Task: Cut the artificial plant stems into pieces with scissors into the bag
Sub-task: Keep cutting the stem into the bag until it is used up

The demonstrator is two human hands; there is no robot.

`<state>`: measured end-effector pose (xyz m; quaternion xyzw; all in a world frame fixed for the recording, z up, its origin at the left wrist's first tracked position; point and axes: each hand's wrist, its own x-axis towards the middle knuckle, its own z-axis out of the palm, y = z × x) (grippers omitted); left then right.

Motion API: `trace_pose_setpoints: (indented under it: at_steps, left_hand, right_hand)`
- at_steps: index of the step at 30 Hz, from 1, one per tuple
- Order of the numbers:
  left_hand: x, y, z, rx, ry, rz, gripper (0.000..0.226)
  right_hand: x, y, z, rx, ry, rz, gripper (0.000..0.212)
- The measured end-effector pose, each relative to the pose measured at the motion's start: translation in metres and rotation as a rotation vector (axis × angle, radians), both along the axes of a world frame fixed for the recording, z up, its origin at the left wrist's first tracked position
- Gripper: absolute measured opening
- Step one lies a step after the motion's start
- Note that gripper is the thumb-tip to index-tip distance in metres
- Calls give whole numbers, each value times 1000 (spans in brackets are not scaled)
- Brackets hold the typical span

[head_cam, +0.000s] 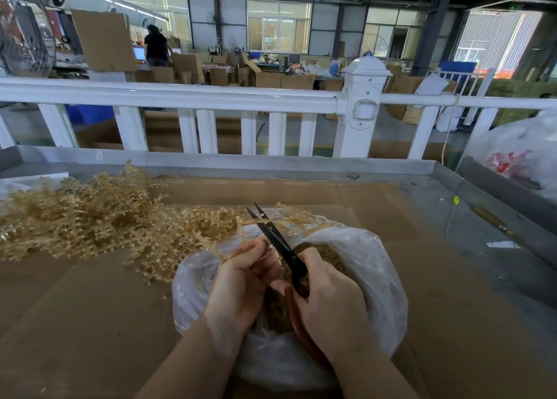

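A clear plastic bag [373, 266] stands open on the cardboard in front of me, with cut golden pieces [328, 257] inside it. My left hand [241, 284] pinches a golden artificial stem [289, 220] that arches over the bag's mouth. My right hand [328, 299] grips the red handles of black scissors [278, 242]. The blades are slightly apart and cross the stem above the bag. A large heap of uncut golden stems [90, 217] lies to the left of the bag.
Brown cardboard [90, 308] covers a grey metal tray table [482, 248] with raised edges. A white railing [211, 100] runs behind it. Another plastic bag [518, 154] sits at the far right. A person stands among cardboard boxes [187, 67] far back.
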<state>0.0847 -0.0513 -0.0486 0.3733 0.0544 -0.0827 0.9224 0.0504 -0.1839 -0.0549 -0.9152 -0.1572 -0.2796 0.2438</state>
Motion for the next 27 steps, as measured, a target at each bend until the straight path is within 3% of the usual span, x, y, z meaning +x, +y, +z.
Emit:
trace_pose_setpoints:
  at_steps: [4,27]
  left_hand:
    - [1,-1,-1,-11,-5,51,15]
    - [-2,-3,4,-29,-28,-11,6]
  right_hand:
    - [-2,1,1,3,16,24,47]
    - [-3,3,1,111,-9,30,45]
